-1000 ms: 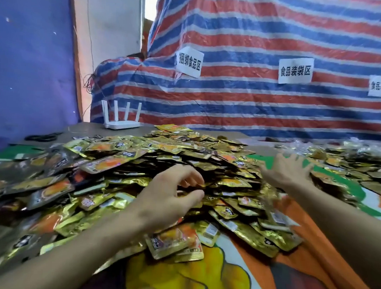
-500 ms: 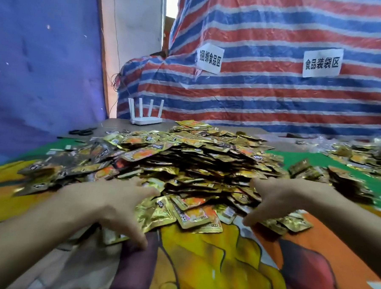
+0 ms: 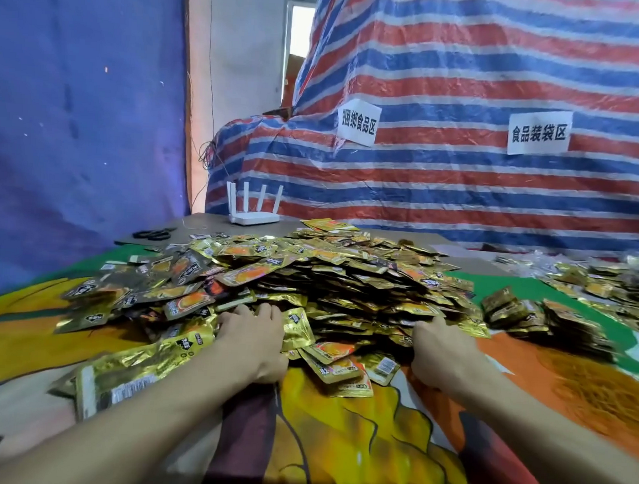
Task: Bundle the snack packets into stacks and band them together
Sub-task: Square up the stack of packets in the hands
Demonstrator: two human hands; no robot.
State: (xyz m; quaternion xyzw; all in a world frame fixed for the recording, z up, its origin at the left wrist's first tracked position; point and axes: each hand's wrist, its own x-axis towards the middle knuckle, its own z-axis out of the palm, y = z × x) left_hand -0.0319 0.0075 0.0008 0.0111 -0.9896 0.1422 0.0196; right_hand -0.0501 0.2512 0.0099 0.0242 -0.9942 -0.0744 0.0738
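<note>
A big heap of gold snack packets (image 3: 331,275) covers the middle of the table. Both of my hands are at its near edge. My left hand (image 3: 255,340) lies palm down with its fingers stretched into the packets, the tips buried. A little to the right, my right hand (image 3: 440,353) also presses against the heap, fingers pushed under the packets and hidden. Neither hand visibly grips a packet. Several loose packets (image 3: 344,369) lie between my hands. Dark stacked bundles (image 3: 514,309) stand to the right of the heap.
A mat of orange rubber bands (image 3: 595,389) lies at the right on the colourful tablecloth (image 3: 355,451). More packets (image 3: 612,283) are spread at the far right. A white router (image 3: 253,210) and black scissors (image 3: 152,234) sit at the back left. A striped tarp wall stands behind.
Both hands have moved forward and closer together into the near edge of the heap; the left hand has come in from the left. The camera has swung left.
</note>
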